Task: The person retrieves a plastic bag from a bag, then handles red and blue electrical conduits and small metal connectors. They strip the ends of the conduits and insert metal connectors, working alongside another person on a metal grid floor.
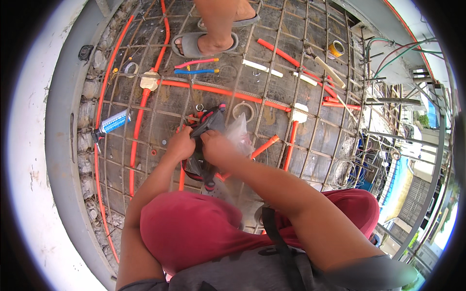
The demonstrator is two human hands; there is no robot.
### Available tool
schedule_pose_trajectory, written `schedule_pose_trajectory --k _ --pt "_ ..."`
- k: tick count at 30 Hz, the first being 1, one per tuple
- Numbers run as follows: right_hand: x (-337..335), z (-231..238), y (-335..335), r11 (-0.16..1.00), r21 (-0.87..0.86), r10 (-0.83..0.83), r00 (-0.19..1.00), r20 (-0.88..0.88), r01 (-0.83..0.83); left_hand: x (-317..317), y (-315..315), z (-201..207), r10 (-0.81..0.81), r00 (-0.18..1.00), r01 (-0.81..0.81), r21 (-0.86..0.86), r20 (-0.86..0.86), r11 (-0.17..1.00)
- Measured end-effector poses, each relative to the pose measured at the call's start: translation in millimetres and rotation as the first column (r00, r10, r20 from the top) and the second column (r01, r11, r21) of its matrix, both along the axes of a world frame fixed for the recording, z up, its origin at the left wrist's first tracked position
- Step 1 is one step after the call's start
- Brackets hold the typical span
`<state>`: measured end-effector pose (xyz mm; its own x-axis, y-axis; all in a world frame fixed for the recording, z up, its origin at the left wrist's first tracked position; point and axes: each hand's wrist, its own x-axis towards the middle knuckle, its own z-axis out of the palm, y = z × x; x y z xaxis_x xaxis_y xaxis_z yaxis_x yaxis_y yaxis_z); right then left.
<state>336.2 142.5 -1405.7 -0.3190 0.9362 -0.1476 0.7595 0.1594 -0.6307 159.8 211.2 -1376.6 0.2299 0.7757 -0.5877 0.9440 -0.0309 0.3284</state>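
Observation:
My left hand [180, 144] and my right hand [216, 147] are close together in front of my knees. Both have their fingers closed on a dark grey fabric bag [209, 125] with red trim, which hangs down between them. What lies inside it is hidden. Beside my right hand is a clear plastic bag [237, 137] with something reddish in it. A short orange conduit piece [265, 146] sticks out to its right. Just beyond the fabric bag lies a roll of tape [243, 111].
A steel rebar grid [272, 53] crosses the floor. Orange conduit [213, 89] joins pale junction boxes [149, 81]. A blue-and-white can [115, 122] lies left; pink [196, 63] and blue [196, 72] pieces lie ahead. Another person's sandalled foot [206, 44] stands beyond.

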Motion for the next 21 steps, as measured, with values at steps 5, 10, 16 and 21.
schedule_pose_trajectory --k 5,10,16,21 --pt "-15.0 -10.0 9.5 0.981 -0.104 0.190 0.931 0.311 -0.166 -3.1 -1.7 1.0 0.067 0.995 -0.065 -0.026 0.077 0.998" --pt "-9.6 -2.5 -9.9 0.991 0.005 0.129 0.946 0.297 -0.136 -6.3 -8.6 -8.6 -0.059 0.996 0.051 0.106 0.073 0.993" --pt "0.0 -1.1 -39.2 0.986 0.008 0.158 0.948 0.277 -0.167 -14.4 -9.1 -31.0 0.005 1.000 -0.004 0.119 -0.008 0.993" --pt "11.8 -7.1 -44.7 0.991 0.027 0.124 0.974 0.192 -0.131 -12.1 -7.4 -52.2 0.125 0.991 -0.124 -0.036 0.035 0.992"
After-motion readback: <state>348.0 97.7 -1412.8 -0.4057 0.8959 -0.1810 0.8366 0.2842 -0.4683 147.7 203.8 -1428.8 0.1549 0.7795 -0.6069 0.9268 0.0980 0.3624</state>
